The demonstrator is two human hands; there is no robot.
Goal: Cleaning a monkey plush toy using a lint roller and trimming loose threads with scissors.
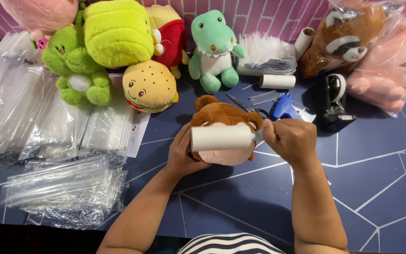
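Observation:
A brown plush bear (222, 114) with a pink snout lies on the dark blue table (381, 178) in front of me. My left hand (182, 153) grips the bear's left side from below. My right hand (290, 139) holds the light blue handle of a white lint roller (221, 137). The roller lies sideways across the bear's face, touching it.
Stacks of clear plastic bags (62, 188) cover the left side. Plush toys line the back: green frog (77, 70), burger (150, 86), teal dinosaur (214, 47). Bagged plush toys (381, 56) sit back right. Scissors (243, 104), a blue tool (284, 107), a tape dispenser (332, 101) and spare rolls (277, 81) lie behind the bear.

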